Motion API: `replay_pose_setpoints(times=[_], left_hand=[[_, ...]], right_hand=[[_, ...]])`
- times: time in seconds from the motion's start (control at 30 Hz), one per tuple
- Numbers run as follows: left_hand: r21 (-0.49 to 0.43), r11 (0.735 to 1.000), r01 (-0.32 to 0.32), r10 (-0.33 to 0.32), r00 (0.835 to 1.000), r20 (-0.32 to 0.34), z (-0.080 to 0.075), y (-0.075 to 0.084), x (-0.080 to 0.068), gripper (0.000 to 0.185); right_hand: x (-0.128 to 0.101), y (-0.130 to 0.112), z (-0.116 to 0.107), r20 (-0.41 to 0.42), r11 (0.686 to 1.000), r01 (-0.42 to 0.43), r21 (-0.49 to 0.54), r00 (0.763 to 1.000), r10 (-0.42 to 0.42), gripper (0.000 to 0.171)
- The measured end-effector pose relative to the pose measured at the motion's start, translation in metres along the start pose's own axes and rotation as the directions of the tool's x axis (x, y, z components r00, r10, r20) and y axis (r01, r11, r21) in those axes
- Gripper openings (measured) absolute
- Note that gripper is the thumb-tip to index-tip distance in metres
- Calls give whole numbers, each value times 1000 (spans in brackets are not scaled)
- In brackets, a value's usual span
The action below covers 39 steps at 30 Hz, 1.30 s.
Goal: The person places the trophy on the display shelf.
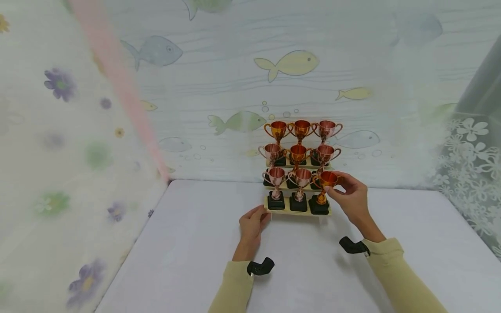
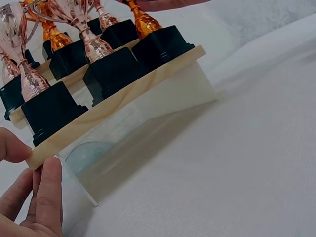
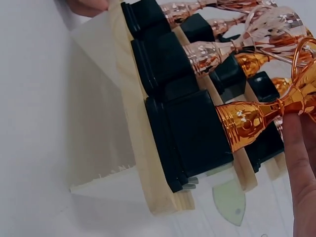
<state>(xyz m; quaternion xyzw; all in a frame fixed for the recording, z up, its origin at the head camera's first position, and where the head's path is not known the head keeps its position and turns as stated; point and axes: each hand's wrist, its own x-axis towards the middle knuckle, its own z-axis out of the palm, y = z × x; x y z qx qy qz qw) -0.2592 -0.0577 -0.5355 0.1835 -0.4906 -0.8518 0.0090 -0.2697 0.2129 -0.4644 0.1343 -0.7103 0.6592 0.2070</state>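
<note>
A tiered wooden stand (image 1: 287,212) carries several small trophy cups on black bases, arranged in three rows. My left hand (image 1: 251,227) pinches the left end of the lowest board, thumb above and fingers beneath; the left wrist view shows this pale board (image 2: 123,102). My right hand (image 1: 354,200) holds the gold trophy (image 1: 322,198) at the right end of the front row, with thumb and fingers at its cup. In the right wrist view this trophy's black base (image 3: 192,140) stands on the board. Two rose-gold trophies (image 1: 276,177) stand to its left.
Gold and rose-gold trophies (image 1: 298,155) fill the rows behind. A white-covered table (image 1: 195,243) lies under the stand, and a fish-patterned curtain (image 1: 219,95) hangs behind it. Flowered fabric (image 1: 47,174) is at the left and lace (image 1: 473,148) at the right.
</note>
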Motion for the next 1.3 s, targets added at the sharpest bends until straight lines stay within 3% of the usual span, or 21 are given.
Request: replay_pose_setpoints(times=[0.7, 0.93, 1.1, 1.17, 1.23, 1.3], left_hand=[[11, 1000, 16, -17, 1000, 22, 7, -5, -3, 36], [39, 999, 18, -18, 1000, -1, 6, 0, 2, 35], [103, 994, 37, -37, 999, -6, -6, -1, 5, 34], [188, 982, 4, -4, 1000, 4, -13, 0, 4, 34], [324, 944, -62, 57, 998, 25, -22, 4, 1, 34], [495, 853, -166, 154, 986, 67, -30, 10, -4, 34]], right_hand=[[-7, 0, -3, -46, 1000, -26, -6, 999, 26, 39], [-7, -2, -6, 29, 993, -45, -114, 998, 48, 53], [-20, -7, -19, 90, 974, -52, -219, 993, 73, 47], [-28, -9, -27, 113, 943, -37, -332, 990, 79, 47], [-38, -11, -36, 128, 891, -21, -454, 988, 89, 50], [-49, -12, -45, 143, 825, -22, -565, 982, 124, 57]])
